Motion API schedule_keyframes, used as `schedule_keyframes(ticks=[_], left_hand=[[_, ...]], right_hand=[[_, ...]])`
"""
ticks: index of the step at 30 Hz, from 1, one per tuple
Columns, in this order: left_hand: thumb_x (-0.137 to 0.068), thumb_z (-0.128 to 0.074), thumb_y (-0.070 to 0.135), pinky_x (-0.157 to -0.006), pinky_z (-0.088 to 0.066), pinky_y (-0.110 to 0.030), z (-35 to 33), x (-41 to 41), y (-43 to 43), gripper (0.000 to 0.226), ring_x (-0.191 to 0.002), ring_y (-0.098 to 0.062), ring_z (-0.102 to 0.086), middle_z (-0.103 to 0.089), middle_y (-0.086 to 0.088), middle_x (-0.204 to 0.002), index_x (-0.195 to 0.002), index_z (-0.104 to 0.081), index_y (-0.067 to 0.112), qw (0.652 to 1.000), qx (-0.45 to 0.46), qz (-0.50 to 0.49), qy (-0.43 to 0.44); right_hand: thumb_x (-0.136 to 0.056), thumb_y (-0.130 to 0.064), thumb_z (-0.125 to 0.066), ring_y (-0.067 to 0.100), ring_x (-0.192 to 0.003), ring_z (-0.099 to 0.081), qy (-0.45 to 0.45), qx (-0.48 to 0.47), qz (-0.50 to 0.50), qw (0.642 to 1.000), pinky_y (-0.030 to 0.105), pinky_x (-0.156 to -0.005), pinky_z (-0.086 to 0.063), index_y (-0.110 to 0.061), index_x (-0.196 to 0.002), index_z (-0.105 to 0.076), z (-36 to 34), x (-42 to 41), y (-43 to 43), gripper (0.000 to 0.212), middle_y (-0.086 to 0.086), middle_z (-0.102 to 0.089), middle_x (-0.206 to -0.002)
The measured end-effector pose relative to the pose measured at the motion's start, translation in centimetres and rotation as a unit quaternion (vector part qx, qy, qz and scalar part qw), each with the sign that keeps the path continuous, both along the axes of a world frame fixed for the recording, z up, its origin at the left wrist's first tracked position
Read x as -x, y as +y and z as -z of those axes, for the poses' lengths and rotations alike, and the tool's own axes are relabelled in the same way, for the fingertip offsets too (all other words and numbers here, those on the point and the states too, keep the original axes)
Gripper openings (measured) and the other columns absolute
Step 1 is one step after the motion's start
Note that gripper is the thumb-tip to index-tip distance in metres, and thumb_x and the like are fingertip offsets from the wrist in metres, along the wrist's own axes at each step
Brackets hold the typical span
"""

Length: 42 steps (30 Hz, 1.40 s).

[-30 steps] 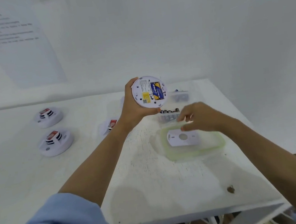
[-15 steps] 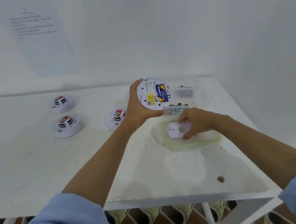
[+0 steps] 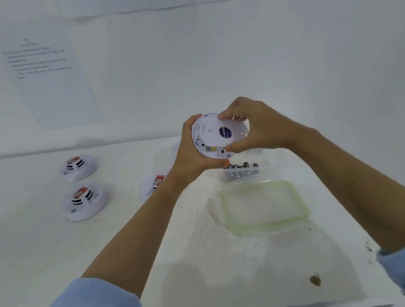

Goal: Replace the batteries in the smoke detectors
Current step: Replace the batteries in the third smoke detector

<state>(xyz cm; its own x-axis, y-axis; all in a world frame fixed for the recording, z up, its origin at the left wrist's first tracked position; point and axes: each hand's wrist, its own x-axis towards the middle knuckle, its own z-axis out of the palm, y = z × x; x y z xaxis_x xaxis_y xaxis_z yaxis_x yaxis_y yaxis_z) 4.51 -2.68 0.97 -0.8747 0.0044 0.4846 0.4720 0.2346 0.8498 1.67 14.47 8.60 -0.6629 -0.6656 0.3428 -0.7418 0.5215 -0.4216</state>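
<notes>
Lid (image 3: 264,207) and battery tub (image 3: 242,173) under held detector (image 3: 216,135), spare detectors (image 3: 84,202) left

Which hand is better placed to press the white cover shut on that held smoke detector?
The right hand, probably: it pinches the cover against the back of the smoke detector, while the left hand grips the detector's rim and steadies it.

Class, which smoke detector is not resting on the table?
The smoke detector held up between the left hand and right hand, underside facing the camera; the other detectors sit on the table.
</notes>
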Motion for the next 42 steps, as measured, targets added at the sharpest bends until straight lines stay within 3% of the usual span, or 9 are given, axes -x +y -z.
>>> schedule_keyframes(ticks=[5,8,13,20,29,36,39,42], left_hand=[[-0.044,-0.082,0.020,-0.086,-0.047,-0.016,0.2,1.5,-0.6,0.103,-0.113,-0.001,-0.050,-0.044,0.001,-0.128,-0.132,-0.030,0.005,1.000,-0.006,0.021,0.003],[-0.046,-0.082,0.017,-0.086,-0.047,-0.017,0.0,2.4,-1.3,0.103,-0.116,-0.005,-0.050,-0.044,-0.001,-0.130,-0.133,-0.029,0.005,0.999,-0.003,0.033,-0.003],[-0.047,-0.083,0.015,-0.088,-0.048,-0.021,0.3,3.6,-2.2,0.104,-0.119,-0.013,-0.048,-0.042,-0.010,-0.135,-0.134,-0.027,0.004,0.999,-0.008,0.050,-0.008],[-0.049,-0.083,0.000,-0.084,-0.049,-0.018,1.0,4.9,-2.7,0.102,-0.116,-0.007,-0.050,-0.043,-0.005,-0.133,-0.135,-0.027,0.006,0.998,-0.006,0.051,-0.026],[-0.049,-0.078,-0.004,-0.077,-0.048,-0.012,0.5,5.3,-2.7,0.094,-0.104,0.009,-0.051,-0.044,0.010,-0.122,-0.126,-0.029,0.015,0.999,-0.004,0.044,-0.030],[-0.047,-0.081,0.003,-0.077,-0.050,-0.015,0.9,5.3,-2.3,0.098,-0.105,0.001,-0.052,-0.045,0.002,-0.123,-0.130,-0.030,0.013,0.999,-0.018,0.013,-0.035],[-0.046,-0.081,0.005,-0.079,-0.051,-0.016,0.9,5.1,-2.3,0.098,-0.105,-0.002,-0.053,-0.046,0.004,-0.121,-0.130,-0.031,0.014,0.999,-0.014,0.002,-0.037],[-0.048,-0.080,-0.002,-0.078,-0.049,-0.013,1.0,4.9,-2.3,0.094,-0.101,0.007,-0.053,-0.047,0.006,-0.118,-0.128,-0.031,0.009,1.000,-0.018,-0.007,-0.023]], right_hand=[[-0.068,-0.021,-0.077,0.015,-0.097,-0.042,0.017,-0.036,0.004,0.999,0.015,-0.074,-0.035,-0.016,-0.124,-0.054,0.1,1.9,-1.7,0.061,0.000,-0.043,-0.103],[-0.070,-0.021,-0.076,0.016,-0.099,-0.041,0.015,-0.039,0.001,0.999,0.020,-0.080,-0.037,-0.015,-0.126,-0.053,0.2,2.5,-2.3,0.061,0.001,-0.043,-0.105],[-0.070,-0.021,-0.076,0.014,-0.099,-0.040,0.007,-0.045,-0.001,0.999,0.015,-0.077,-0.036,-0.016,-0.128,-0.052,0.6,3.6,-3.0,0.063,-0.001,-0.040,-0.105],[-0.072,-0.020,-0.076,0.019,-0.106,-0.038,-0.003,-0.066,-0.008,0.998,0.028,-0.090,-0.040,-0.015,-0.127,-0.053,0.8,4.7,-3.1,0.061,0.006,-0.039,-0.111],[-0.076,-0.022,-0.075,0.015,-0.102,-0.040,0.008,-0.037,-0.041,0.998,0.009,-0.079,-0.034,-0.012,-0.128,-0.053,1.8,6.6,-2.9,0.057,-0.001,-0.040,-0.107],[-0.080,-0.014,-0.069,0.014,-0.111,-0.033,-0.030,0.013,-0.060,0.998,0.002,-0.089,-0.030,-0.008,-0.133,-0.047,3.9,7.4,-2.7,0.057,0.000,-0.034,-0.114],[-0.082,-0.013,-0.067,0.016,-0.114,-0.033,-0.043,0.033,-0.062,0.997,0.010,-0.094,-0.031,-0.008,-0.134,-0.046,4.6,7.5,-2.9,0.057,0.001,-0.033,-0.115],[-0.083,-0.014,-0.066,0.016,-0.115,-0.032,-0.047,0.057,-0.059,0.996,0.023,-0.099,-0.032,-0.006,-0.135,-0.044,5.3,7.3,-3.3,0.057,0.001,-0.033,-0.115]])
